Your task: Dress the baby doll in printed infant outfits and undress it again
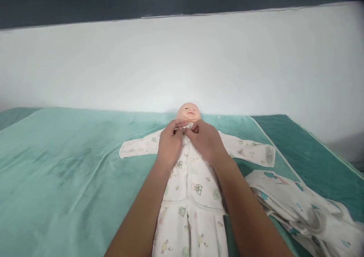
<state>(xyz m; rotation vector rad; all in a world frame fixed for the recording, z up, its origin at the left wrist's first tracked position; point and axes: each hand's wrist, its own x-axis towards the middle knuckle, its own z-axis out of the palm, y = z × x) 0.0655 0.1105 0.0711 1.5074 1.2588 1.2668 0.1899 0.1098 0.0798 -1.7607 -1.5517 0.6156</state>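
Note:
A baby doll (189, 111) lies on its back with its head toward the wall. It wears a white printed baby jacket (196, 177) and matching baby trousers (173, 226). Both jacket sleeves stretch out sideways, and no doll hands show at the cuffs. At the top of the jacket front, just under the doll's chin, my left hand (172, 141) pinches the collar edge. Close beside it, my right hand (206, 141) has thumb and finger closed on the same collar. The fingertips nearly meet there, and whatever small fastening lies between them is hidden.
A green blanket (71, 166) covers the surface under the doll. Crumpled white clothing with teal prints (301, 207) lies at the right, near my right forearm. Behind the doll's head rises a white wall (182, 63), with a dark band (182, 1) above it.

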